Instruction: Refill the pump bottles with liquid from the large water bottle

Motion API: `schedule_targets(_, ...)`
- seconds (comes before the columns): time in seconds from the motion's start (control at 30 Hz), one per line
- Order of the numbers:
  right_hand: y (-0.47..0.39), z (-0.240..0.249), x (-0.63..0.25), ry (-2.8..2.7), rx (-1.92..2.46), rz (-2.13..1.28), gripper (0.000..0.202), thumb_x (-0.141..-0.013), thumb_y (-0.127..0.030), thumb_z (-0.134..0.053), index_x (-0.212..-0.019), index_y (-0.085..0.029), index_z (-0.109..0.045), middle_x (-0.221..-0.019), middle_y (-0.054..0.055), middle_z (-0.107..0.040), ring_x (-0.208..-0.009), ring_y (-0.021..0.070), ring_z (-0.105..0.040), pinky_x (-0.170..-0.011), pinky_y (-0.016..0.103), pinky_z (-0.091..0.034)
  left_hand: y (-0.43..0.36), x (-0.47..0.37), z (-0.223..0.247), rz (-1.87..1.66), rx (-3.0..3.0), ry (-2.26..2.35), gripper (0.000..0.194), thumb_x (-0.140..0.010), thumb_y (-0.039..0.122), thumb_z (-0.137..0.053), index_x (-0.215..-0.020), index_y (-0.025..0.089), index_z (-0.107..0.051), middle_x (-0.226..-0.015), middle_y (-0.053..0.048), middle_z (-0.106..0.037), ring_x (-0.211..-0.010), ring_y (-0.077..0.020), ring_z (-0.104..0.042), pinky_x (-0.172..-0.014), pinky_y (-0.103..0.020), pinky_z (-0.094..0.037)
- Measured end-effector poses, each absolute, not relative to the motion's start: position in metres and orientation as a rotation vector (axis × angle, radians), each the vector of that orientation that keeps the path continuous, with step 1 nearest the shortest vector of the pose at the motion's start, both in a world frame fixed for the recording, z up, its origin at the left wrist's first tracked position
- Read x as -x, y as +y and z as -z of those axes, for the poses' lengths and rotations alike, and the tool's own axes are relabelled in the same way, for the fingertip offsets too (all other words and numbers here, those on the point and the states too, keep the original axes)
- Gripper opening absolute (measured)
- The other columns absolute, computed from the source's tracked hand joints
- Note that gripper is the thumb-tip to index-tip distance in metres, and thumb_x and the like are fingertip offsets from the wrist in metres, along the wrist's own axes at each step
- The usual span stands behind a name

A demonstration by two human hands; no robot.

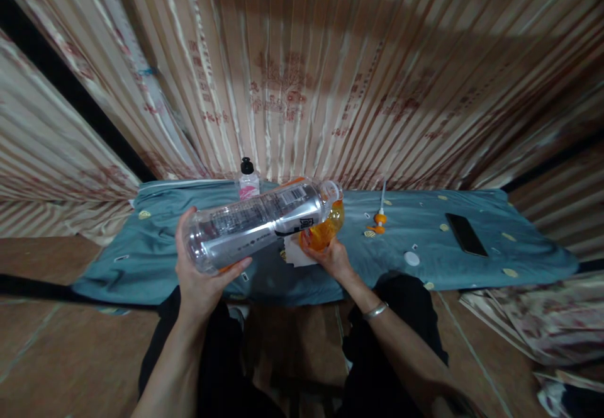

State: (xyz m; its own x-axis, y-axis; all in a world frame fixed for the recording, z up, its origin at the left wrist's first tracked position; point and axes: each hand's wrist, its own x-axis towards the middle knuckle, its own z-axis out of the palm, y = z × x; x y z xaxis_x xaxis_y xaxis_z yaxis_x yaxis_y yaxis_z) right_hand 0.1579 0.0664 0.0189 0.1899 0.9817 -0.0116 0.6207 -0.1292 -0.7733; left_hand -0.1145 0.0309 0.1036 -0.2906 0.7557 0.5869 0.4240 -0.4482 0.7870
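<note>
My left hand [201, 279] grips the base end of a large clear plastic bottle [255, 226] with a silver label. The bottle is tilted nearly level, its uncapped mouth pointing right. Under that mouth, my right hand [333, 257] is wrapped round a smaller bottle of orange liquid [325, 229]. The two necks are close together; whether they touch I cannot tell. A white paper [299, 254] lies below them, partly hidden. To the right lies an orange pump head [379, 221] with a pale tube, and nearer me a white cap [411, 259].
A small clear bottle with a black cap [248, 179] stands at the back, against the patterned curtain [292, 84]. A black phone [466, 234] lies at the right on the teal cloth [155, 235]. Dark frame bars [75, 84] slant down at the side.
</note>
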Motion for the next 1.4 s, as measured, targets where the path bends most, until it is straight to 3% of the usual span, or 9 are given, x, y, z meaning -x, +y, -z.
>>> schedule_targets(0.23, 0.069, -0.013, -0.161, -1.490, 1.836, -0.751, 0.063, -0.074, -0.039, -0.085, -0.129, -0.022, -0.059, -0.111, 0.011, -0.078, -0.107, 0.0346, -0.076, -0.090, 0.047, -0.062, 0.031, 0.113, -0.105, -1.813, -1.661, 1.477, 0.110, -0.052, 0.042, -0.096, -0.149, 0.028, -0.047, -0.145, -0.013, -0.054, -0.135, -0.0385, -0.055, -0.119, -0.056, -0.042)
schedule_targets(0.63, 0.070, -0.015, -0.160, -1.492, 1.828, -0.739, 0.062, -0.074, -0.034, -0.085, -0.129, -0.021, -0.060, -0.112, 0.011, -0.078, -0.107, 0.0332, -0.076, -0.092, 0.043, -0.063, 0.030, 0.112, -0.107, -1.820, -1.662, 1.481, 0.110, -0.051, 0.045, -0.096, -0.148, 0.024, -0.048, -0.144, -0.014, -0.055, -0.134, -0.0372, -0.056, -0.115, -0.054, -0.047)
schedule_targets(1.17, 0.067, -0.018, -0.160, -1.494, 1.850, -0.735, 0.066, -0.076, -0.036, -0.086, -0.134, -0.020, -0.058, -0.113, 0.011, -0.078, -0.108, 0.0323, -0.075, -0.088, 0.038, -0.061, 0.031, 0.113, -0.106, -1.821, -1.627, 1.463, 0.111, -0.048, 0.043, -0.097, -0.147, 0.025, -0.048, -0.150, -0.013, -0.051, -0.139, -0.0380, -0.052, -0.121, -0.055, -0.041)
schedule_targets(1.4, 0.068, -0.019, -0.158, -1.475, 1.831, -0.756, 0.067, -0.075, -0.032, -0.085, -0.135, -0.023, -0.057, -0.116, 0.010, -0.078, -0.109, 0.0330, -0.075, -0.093, 0.044, -0.062, 0.031, 0.113, -0.105, -1.808, -1.641, 1.453, 0.112, -0.051, 0.041, -0.097, -0.149, 0.025, -0.046, -0.149, -0.013, -0.052, -0.136, -0.0377, -0.055, -0.119, -0.054, -0.043)
